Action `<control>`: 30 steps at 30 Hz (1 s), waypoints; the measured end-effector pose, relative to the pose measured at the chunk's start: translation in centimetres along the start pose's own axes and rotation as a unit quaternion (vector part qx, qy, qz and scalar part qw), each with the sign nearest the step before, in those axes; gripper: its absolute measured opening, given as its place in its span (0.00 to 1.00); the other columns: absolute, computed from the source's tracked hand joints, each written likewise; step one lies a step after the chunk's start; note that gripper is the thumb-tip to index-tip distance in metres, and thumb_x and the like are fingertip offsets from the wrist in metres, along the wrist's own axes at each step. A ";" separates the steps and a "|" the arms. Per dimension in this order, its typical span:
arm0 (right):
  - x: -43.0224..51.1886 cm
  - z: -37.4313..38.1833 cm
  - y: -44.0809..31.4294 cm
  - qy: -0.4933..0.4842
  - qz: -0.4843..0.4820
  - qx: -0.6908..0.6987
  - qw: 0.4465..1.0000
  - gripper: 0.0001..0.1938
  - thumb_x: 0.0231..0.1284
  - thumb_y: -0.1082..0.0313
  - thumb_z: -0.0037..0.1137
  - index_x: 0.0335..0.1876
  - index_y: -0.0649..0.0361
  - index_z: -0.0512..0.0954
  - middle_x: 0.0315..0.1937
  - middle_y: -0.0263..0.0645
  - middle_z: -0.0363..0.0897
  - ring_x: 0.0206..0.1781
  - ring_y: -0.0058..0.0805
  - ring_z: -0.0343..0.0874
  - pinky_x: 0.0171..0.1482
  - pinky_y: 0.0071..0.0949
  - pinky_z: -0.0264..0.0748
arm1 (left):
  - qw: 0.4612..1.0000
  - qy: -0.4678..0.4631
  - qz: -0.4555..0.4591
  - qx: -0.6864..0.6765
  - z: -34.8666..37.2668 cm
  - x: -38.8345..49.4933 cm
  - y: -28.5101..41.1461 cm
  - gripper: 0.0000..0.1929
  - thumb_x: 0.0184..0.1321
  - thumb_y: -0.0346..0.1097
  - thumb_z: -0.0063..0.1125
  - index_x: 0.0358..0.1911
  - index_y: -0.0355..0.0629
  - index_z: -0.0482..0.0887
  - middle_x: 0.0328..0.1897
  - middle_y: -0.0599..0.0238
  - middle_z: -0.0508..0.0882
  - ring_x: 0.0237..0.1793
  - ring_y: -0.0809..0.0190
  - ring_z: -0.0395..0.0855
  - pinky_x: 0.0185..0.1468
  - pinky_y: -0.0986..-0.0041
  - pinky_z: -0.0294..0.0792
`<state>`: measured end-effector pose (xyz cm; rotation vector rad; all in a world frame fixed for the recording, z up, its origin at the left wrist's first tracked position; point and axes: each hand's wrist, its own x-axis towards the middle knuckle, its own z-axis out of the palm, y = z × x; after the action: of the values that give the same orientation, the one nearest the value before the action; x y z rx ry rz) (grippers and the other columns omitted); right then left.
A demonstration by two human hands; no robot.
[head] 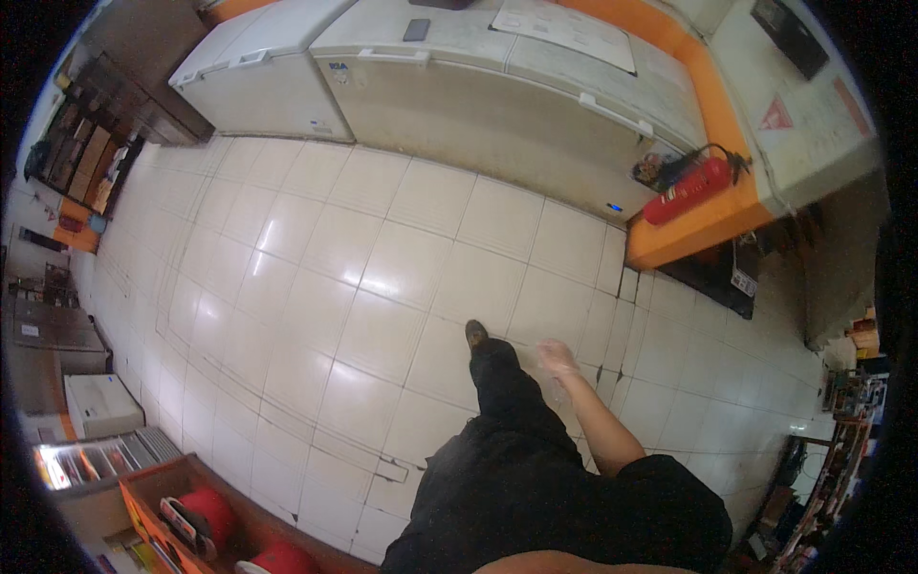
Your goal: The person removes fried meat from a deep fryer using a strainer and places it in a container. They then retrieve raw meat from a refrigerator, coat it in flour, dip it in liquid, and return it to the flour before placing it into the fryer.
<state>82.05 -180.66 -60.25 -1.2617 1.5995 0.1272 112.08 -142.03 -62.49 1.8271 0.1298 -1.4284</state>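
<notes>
My right hand [556,357] hangs beside my forward leg, over the tiled floor [423,273]. A thin, clear plastic glove seems to cover it. It is blurred; the fingers look loosely curled, and I cannot tell whether they hold anything. My left hand is out of view. Before me, one dark shoe [475,333] and a black trouser leg [502,377] reach forward. White chest freezers [488,122] with white handles line the wall ahead. A dark phone-like object [417,29] and a white board or sheet [566,32] lie on the freezer lids.
A red fire extinguisher [688,190] is beside an orange-edged ledge [696,229] at the right. Another white chest freezer [258,93] is farther left. At lower left stand an orange-brown counter [150,484] with red round containers [211,513] and a lit display case [86,463].
</notes>
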 end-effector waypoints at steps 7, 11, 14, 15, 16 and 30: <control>16.3 -4.8 -16.8 0.025 -0.020 -0.173 0.984 0.19 0.68 0.53 0.51 0.50 0.64 0.80 0.45 0.53 0.84 0.45 0.45 0.84 0.48 0.45 0.78 | 0.993 -0.051 -0.109 -0.022 2.6 9.3 18.3 0.29 0.69 0.55 0.50 0.60 0.36 0.77 0.63 0.49 0.80 0.61 0.46 0.78 0.65 0.52 0.67; 23.7 -6.4 -25.6 0.085 -0.046 -0.118 0.988 0.21 0.68 0.53 0.51 0.52 0.64 0.79 0.50 0.55 0.82 0.54 0.49 0.82 0.56 0.44 0.76 | 0.982 -0.097 -0.154 -0.038 2.0 15.7 28.0 0.29 0.70 0.56 0.49 0.61 0.36 0.76 0.64 0.49 0.80 0.61 0.46 0.77 0.65 0.52 0.67; 28.7 -6.3 -30.3 0.100 -0.030 -0.105 0.989 0.21 0.68 0.55 0.53 0.58 0.61 0.78 0.60 0.51 0.78 0.64 0.46 0.76 0.66 0.41 0.71 | 0.975 -0.136 -0.170 -0.037 0.8 22.1 36.3 0.30 0.71 0.56 0.48 0.62 0.35 0.76 0.64 0.49 0.80 0.61 0.46 0.77 0.65 0.53 0.67; 30.3 -5.9 -31.5 0.102 -0.028 -0.082 0.991 0.22 0.67 0.56 0.54 0.61 0.59 0.78 0.64 0.50 0.75 0.68 0.45 0.73 0.70 0.40 0.68 | 0.973 -0.145 -0.174 -0.032 0.3 24.7 39.5 0.30 0.71 0.56 0.48 0.62 0.35 0.76 0.64 0.49 0.79 0.61 0.46 0.77 0.65 0.53 0.67; 31.7 -5.5 -32.4 0.115 -0.015 -0.082 0.990 0.21 0.68 0.55 0.52 0.59 0.61 0.79 0.62 0.51 0.77 0.66 0.47 0.74 0.68 0.40 0.70 | 0.972 -0.155 -0.175 -0.026 -0.3 27.3 42.7 0.30 0.71 0.56 0.48 0.63 0.35 0.75 0.64 0.49 0.79 0.61 0.46 0.77 0.65 0.53 0.67; 47.1 -6.9 -43.4 0.000 -0.005 -0.291 0.957 0.15 0.66 0.61 0.48 0.39 0.64 0.82 0.42 0.54 0.83 0.49 0.53 0.81 0.55 0.50 0.76 | 0.808 0.078 0.467 0.350 17.8 50.3 96.7 0.16 0.63 0.35 0.63 0.52 0.36 0.80 0.53 0.48 0.81 0.58 0.44 0.77 0.64 0.58 0.68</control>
<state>115.31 -234.56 -71.87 -1.7111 1.6102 0.6283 166.86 -237.68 -56.37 2.0686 -1.2093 -0.6067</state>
